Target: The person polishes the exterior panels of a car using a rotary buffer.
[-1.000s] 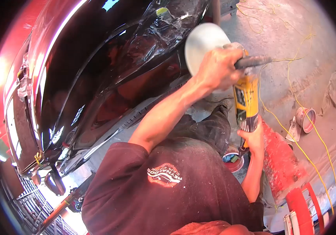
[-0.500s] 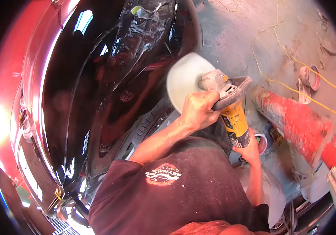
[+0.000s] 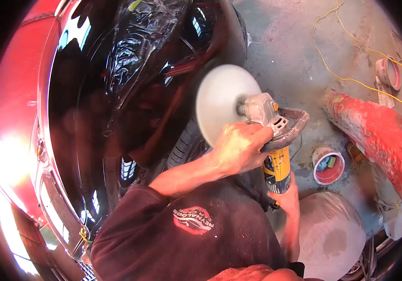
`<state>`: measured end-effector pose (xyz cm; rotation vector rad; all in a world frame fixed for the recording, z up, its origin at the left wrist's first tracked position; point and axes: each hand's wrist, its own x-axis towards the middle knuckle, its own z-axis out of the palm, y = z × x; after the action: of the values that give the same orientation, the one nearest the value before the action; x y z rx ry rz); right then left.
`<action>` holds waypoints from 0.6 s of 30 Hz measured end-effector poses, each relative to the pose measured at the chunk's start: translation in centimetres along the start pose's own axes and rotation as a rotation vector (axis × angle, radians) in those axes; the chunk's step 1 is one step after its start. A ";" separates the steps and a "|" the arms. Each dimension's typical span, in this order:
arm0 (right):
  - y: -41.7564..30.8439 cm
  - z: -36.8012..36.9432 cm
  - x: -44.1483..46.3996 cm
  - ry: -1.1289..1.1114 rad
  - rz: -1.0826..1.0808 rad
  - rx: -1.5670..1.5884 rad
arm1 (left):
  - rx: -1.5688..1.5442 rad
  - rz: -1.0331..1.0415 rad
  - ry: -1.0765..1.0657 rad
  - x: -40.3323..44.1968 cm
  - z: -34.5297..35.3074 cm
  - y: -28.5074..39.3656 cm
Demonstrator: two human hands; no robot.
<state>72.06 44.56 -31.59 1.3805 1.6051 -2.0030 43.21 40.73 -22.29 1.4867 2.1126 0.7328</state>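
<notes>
A yellow and black rotary polisher [image 3: 278, 164] is held in both hands, with a round white pad [image 3: 226, 100] on its head. My left hand [image 3: 243, 145] is closed around the black loop handle [image 3: 294, 129] near the polisher's head. Lower down, my right hand [image 3: 285, 194] wraps the rear of the body. The pad faces a glossy black car panel [image 3: 163, 107]; whether they touch cannot be made out. Pad details look smeared. Crinkled clear plastic film [image 3: 133, 51] covers part of the car above and left of the pad.
A car tyre [image 3: 184, 145] shows left of the pad. On the floor at right are a bucket [image 3: 330, 171] with items inside, a tape-like ring [image 3: 388, 74], a worn red cone [image 3: 374, 136] and a yellow cord [image 3: 325, 58]. Red bodywork [image 3: 13, 103] lies far left.
The view has shifted, so the floor bucket shows more fully and the cone sits farther right. The polisher appears slightly lower in view. Both hands keep their grip.
</notes>
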 end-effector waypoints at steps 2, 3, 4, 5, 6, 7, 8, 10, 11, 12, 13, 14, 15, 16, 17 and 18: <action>-0.4 0.5 1.4 -0.008 -0.041 0.011 | 0.058 0.016 -0.008 0.4 -0.4 -0.1; -0.7 0.8 2.2 -0.008 -0.072 0.004 | 0.088 0.028 -0.008 0.6 -0.6 -0.2; -0.5 1.1 3.0 -0.010 -0.103 -0.003 | 0.118 0.039 -0.008 0.7 -0.7 -0.3; 0.0 1.4 3.6 -0.031 -0.109 0.014 | 0.152 0.056 -0.002 0.8 -0.9 -0.4; 0.5 1.6 4.3 -0.050 -0.117 0.032 | 0.160 0.049 -0.014 0.8 -0.7 -0.4; 0.9 1.8 5.1 -0.066 -0.125 0.050 | 0.167 0.045 -0.024 0.8 -0.6 -0.4; 1.5 1.9 5.5 -0.087 -0.136 0.063 | 0.174 0.038 -0.037 0.7 -0.3 -0.3; 2.4 2.0 6.0 -0.123 -0.152 0.085 | 0.188 0.034 -0.057 0.8 0.1 -0.5; 2.5 1.9 6.2 -0.139 -0.135 0.081 | 0.196 0.023 -0.063 1.1 0.3 -0.5; 2.5 2.0 6.4 -0.132 -0.138 0.079 | 0.203 0.013 -0.070 1.3 0.5 -0.5; 2.3 2.0 6.8 -0.124 -0.141 0.074 | 0.220 0.010 -0.066 1.6 0.7 -0.7; 2.1 1.9 7.4 -0.116 -0.148 0.069 | 0.239 0.008 -0.060 2.3 0.8 -1.1; 1.8 1.7 8.0 -0.121 -0.160 0.099 | 0.260 0.006 -0.054 2.8 0.9 -1.4; 1.4 1.4 8.8 -0.129 -0.170 0.132 | 0.262 0.016 -0.026 3.6 1.1 -1.6; 1.1 1.1 9.7 -0.141 -0.178 0.165 | 0.264 0.023 0.001 4.7 1.3 -1.7; 1.0 0.6 10.8 -0.152 -0.202 0.166 | 0.268 0.029 0.029 5.9 1.5 -1.9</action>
<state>66.64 47.55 -40.56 1.1227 1.5980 -2.3426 40.98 46.02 -25.02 1.6553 2.2868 0.4983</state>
